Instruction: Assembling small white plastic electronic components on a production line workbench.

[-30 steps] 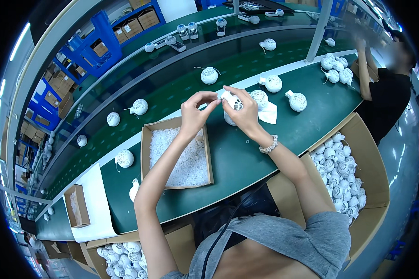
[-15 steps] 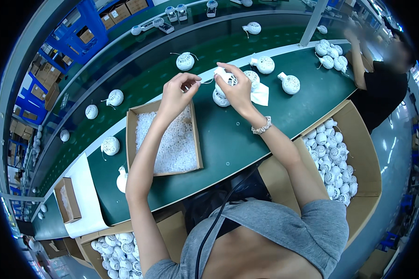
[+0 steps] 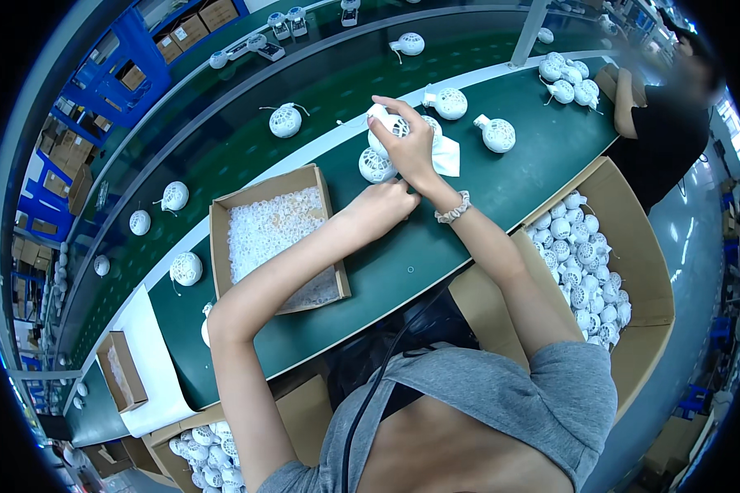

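Note:
My right hand is closed round a white openwork ball with a short neck, held just above the green table. A thin white string trails off to its left. Below it sits another white ball, and a third lies partly hidden behind the hand beside a white paper piece. My left hand rests low on the table by my right wrist, fingers curled and pinched together; what they hold, if anything, is hidden. A shallow cardboard tray of small clear rings stands left of it.
A green conveyor belt carrying scattered balls runs behind the table. Large cartons of balls stand at right and lower left. A small ring lies near the table edge. A co-worker is at far right.
My left hand has left the string by the ball and come down right to the table beside my right wrist. My right hand still holds the ball. The whole view has shifted slightly.

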A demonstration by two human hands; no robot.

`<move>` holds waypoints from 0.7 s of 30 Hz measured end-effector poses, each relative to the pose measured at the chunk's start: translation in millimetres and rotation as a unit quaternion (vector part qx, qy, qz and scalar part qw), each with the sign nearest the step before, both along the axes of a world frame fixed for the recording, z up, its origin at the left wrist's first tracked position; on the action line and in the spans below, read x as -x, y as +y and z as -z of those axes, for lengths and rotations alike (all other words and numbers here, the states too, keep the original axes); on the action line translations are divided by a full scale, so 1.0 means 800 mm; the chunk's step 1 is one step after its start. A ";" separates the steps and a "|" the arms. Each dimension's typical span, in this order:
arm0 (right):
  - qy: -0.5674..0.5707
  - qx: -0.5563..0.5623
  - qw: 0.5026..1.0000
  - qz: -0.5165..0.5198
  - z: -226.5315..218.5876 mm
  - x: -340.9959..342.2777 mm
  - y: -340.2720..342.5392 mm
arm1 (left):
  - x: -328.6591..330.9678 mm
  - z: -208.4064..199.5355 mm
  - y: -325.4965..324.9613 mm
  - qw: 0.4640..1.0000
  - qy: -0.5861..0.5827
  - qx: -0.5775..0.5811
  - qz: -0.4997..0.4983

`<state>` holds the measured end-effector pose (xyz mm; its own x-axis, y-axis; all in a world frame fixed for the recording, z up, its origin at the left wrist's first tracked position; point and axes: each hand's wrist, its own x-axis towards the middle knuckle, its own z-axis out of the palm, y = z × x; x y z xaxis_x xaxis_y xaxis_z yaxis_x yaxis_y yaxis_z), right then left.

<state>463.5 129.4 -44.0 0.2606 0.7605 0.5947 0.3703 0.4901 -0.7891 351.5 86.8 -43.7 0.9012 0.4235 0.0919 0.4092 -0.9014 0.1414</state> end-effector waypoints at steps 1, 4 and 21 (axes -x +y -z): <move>-0.003 -0.008 1.000 0.002 0.001 -0.002 0.002 | -0.008 0.005 0.006 1.000 0.003 0.005 0.014; -0.009 -0.029 1.000 0.007 -0.001 -0.008 0.004 | -0.020 0.012 0.022 0.999 0.011 0.009 0.042; -0.080 -0.083 0.992 -0.045 -0.001 -0.007 0.001 | 0.090 -0.044 0.054 0.680 -0.581 0.368 -0.254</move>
<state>468.8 130.5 -43.4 0.0876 0.6651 0.7416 0.4328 0.6451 -0.6297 279.4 129.8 -8.8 0.1214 0.9696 0.2124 -0.1328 -0.1962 0.9715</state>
